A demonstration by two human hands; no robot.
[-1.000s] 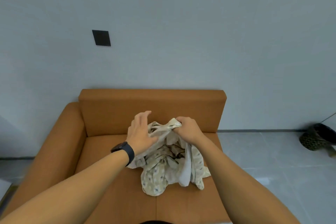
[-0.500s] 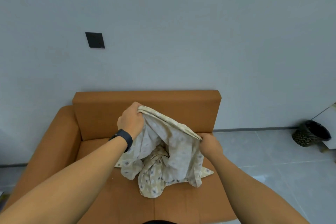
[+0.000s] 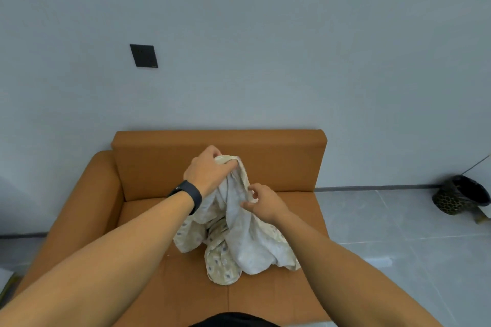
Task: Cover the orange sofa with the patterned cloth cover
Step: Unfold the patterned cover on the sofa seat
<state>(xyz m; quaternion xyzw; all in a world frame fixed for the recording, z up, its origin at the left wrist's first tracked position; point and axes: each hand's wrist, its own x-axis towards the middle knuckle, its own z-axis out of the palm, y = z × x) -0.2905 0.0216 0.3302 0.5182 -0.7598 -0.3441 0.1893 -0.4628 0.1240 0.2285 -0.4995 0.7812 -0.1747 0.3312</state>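
The orange sofa (image 3: 159, 167) stands against the wall, with a left armrest and a low backrest. On its seat lies the patterned cloth cover (image 3: 239, 247), cream with small grey-blue marks, bunched in a heap. My left hand (image 3: 206, 171), with a dark band on its wrist, grips the cloth's upper edge and holds it raised in front of the backrest. My right hand (image 3: 261, 200) pinches a fold of the cloth just below and to the right of the left hand. The lower part of the cloth rests crumpled on the seat.
A dark square wall plate (image 3: 143, 56) sits on the grey wall above the sofa. A dark patterned bin (image 3: 457, 196) stands on the tiled floor at the right. A strip of floor lies open right of the sofa.
My two hands have come together: the left hand moved right with the cloth edge, the right hand moved left and up. The stretched edge between them has collapsed into folds.
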